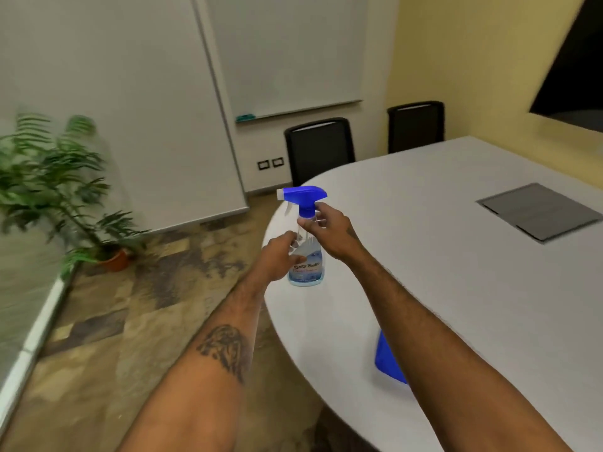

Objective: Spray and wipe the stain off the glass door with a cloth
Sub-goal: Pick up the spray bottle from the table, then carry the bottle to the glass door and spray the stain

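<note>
A clear spray bottle [306, 262] with a blue trigger head [303, 194] stands upright near the rounded edge of the white table [440, 256]. My right hand [329, 230] closes thumb and fingers on the bottle's neck just under the blue head. My left hand [277, 252] wraps the bottle's body from the left. A blue cloth [388, 360] lies on the table nearer to me, mostly hidden under my right forearm. A blurred glass panel with a white bottom frame [42, 318] runs along the left edge.
A potted plant [65, 190] stands on the tiled floor by the glass panel. Two black chairs [319, 148] sit at the table's far side below a whiteboard [287, 53]. A grey hatch [538, 210] is set into the tabletop at the right.
</note>
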A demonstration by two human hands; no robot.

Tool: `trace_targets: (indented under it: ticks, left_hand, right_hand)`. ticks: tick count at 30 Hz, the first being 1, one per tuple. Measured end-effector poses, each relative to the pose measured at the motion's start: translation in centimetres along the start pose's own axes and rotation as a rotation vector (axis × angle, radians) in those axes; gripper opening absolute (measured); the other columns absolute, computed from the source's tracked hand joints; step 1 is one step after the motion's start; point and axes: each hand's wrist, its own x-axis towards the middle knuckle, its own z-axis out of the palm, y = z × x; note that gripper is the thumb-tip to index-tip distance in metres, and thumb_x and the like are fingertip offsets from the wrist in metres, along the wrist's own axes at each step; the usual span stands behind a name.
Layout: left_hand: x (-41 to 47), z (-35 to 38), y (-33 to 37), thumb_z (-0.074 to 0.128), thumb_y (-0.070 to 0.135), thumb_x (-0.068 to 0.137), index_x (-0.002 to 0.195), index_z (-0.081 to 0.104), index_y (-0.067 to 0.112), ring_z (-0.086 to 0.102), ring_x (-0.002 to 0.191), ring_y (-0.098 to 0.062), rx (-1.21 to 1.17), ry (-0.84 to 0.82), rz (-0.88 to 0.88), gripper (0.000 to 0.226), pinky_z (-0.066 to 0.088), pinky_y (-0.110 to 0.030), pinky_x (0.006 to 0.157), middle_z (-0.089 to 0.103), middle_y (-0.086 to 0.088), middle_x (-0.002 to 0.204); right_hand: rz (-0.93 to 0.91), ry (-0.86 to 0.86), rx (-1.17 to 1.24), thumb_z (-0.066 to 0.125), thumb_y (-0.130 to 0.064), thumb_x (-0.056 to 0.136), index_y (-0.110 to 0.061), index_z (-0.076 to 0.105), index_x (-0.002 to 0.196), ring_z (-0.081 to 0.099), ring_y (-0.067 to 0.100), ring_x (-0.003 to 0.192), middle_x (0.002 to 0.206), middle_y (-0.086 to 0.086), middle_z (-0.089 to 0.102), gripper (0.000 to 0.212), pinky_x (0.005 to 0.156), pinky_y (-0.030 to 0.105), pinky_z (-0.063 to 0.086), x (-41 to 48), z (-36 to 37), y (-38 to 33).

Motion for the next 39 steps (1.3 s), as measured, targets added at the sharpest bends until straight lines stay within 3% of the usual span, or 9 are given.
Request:
trace_targets:
  ticks: [4, 11, 15, 19, 24, 30, 36, 39]
  left_hand:
    - [-5.1, -5.2, -5.6, 0.073, 0.018, 0.090, 0.135, 0.053, 0.011, 0.062, 0.118, -0.023, -0.040, 0.098, -0.095, 0.050, 0.050, -0.032, 0.093, 0.063, -0.008, 0.134]
    - [-17.7, -13.9, -15.8, 0.077, 0.015, 0.087, 0.133, 0.056, 0.010, 0.061, 0.118, -0.021, -0.067, 0.244, -0.268, 0.051, 0.049, -0.032, 0.096, 0.064, -0.006, 0.134]
    - [-26.0, -18.3, -20.5, 0.076, 0.014, 0.087, 0.133, 0.054, 0.008, 0.060, 0.119, -0.022, -0.076, 0.324, -0.360, 0.051, 0.048, -0.035, 0.100, 0.062, -0.007, 0.133]
    - [-34.7, -21.7, -24.0, 0.075, 0.011, 0.087, 0.136, 0.054, 0.006, 0.059, 0.116, -0.022, -0.052, 0.432, -0.458, 0.053, 0.045, -0.031, 0.096, 0.063, -0.010, 0.134]
    - [-45.1, -24.4, -28.0, 0.075, 0.014, 0.087, 0.136, 0.053, 0.009, 0.062, 0.115, -0.025, -0.076, 0.558, -0.640, 0.054, 0.051, -0.039, 0.101, 0.064, -0.011, 0.131]
    - [-57.3, -25.4, -29.8, 0.070, 0.016, 0.092, 0.142, 0.049, 0.011, 0.061, 0.118, -0.024, -0.065, 0.748, -0.874, 0.055, 0.049, -0.035, 0.100, 0.062, -0.009, 0.133]
    - [-68.4, -24.9, -28.5, 0.068, 0.020, 0.094, 0.145, 0.047, 0.014, 0.060, 0.122, -0.023, -0.031, 0.948, -1.118, 0.055, 0.049, -0.035, 0.102, 0.060, -0.007, 0.138]
    - [-72.9, -24.1, -26.9, 0.069, 0.017, 0.094, 0.142, 0.048, 0.014, 0.061, 0.120, -0.022, -0.038, 1.042, -1.214, 0.053, 0.052, -0.039, 0.103, 0.061, -0.008, 0.137]
  right_hand:
    - [-0.118, -0.128, 0.042, 0.063, -0.036, 0.094, -0.017, 0.056, 0.128, 0.059, 0.013, 0.100, 0.119, 0.003, 0.066, 0.039, 0.083, 0.028, 0.048, -1.1, 6.7, -4.7]
    - [-0.240, -0.315, 0.123, 0.065, -0.046, 0.089, -0.019, 0.061, 0.115, 0.068, 0.020, 0.097, 0.103, 0.002, 0.070, 0.038, 0.089, 0.046, 0.058, -6.0, 20.6, -13.3]
    - [-0.317, -0.397, 0.167, 0.067, -0.041, 0.090, -0.019, 0.063, 0.103, 0.069, 0.019, 0.092, 0.096, 0.001, 0.071, 0.026, 0.086, 0.040, 0.058, -9.8, 27.9, -18.8]
    - [-0.394, -0.526, 0.233, 0.067, -0.040, 0.090, -0.032, 0.062, 0.093, 0.066, 0.009, 0.085, 0.089, -0.008, 0.068, 0.009, 0.077, 0.027, 0.054, -14.5, 34.6, -24.2]
    - [-0.449, -0.717, 0.266, 0.063, -0.046, 0.091, -0.020, 0.063, 0.093, 0.057, 0.010, 0.074, 0.080, -0.004, 0.060, 0.026, 0.070, 0.028, 0.050, -20.7, 41.9, -29.6]
    - [-0.551, -0.955, 0.345, 0.062, -0.042, 0.094, -0.021, 0.062, 0.091, 0.051, 0.005, 0.066, 0.073, -0.008, 0.054, 0.022, 0.062, 0.019, 0.039, -29.2, 48.8, -35.2]
    - [-0.687, -1.178, 0.396, 0.060, -0.043, 0.094, -0.017, 0.060, 0.088, 0.049, 0.007, 0.063, 0.071, -0.006, 0.053, 0.027, 0.060, 0.024, 0.040, -38.5, 53.5, -40.0]
    - [-0.741, -1.291, 0.440, 0.058, -0.044, 0.095, -0.018, 0.062, 0.099, 0.056, 0.006, 0.070, 0.078, -0.006, 0.060, 0.026, 0.062, 0.022, 0.041, -43.3, 54.2, -41.7]
